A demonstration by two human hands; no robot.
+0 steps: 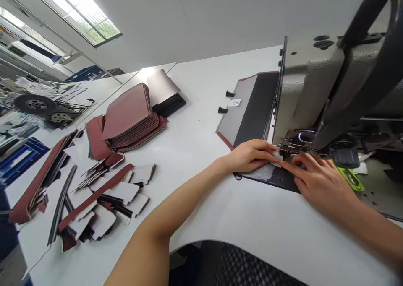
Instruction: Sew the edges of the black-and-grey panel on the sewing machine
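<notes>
A sewing machine (307, 93) stands at the right, its presser foot and needle area low over the dark machine bed (280, 179). My left hand (253, 155) is closed, fingertips pressed on a small white piece (277, 158) beside the presser foot. From the other side, my right hand (324, 181) reaches in with its index fingertip on that same piece and its other fingers curled. Part of the piece is hidden under the fingers. Behind my left hand lies a flat grey and black panel (256, 105) with maroon edging, two black tabs and a white label.
Stacked maroon panels (129, 114) lie at the left, with silver-grey sheets (162, 89) beside them. Nearer are maroon strips and loose white-backed cut pieces (103, 221). A bright green tool (351, 179) rests by my right wrist. A blue crate (23, 160) stands at far left.
</notes>
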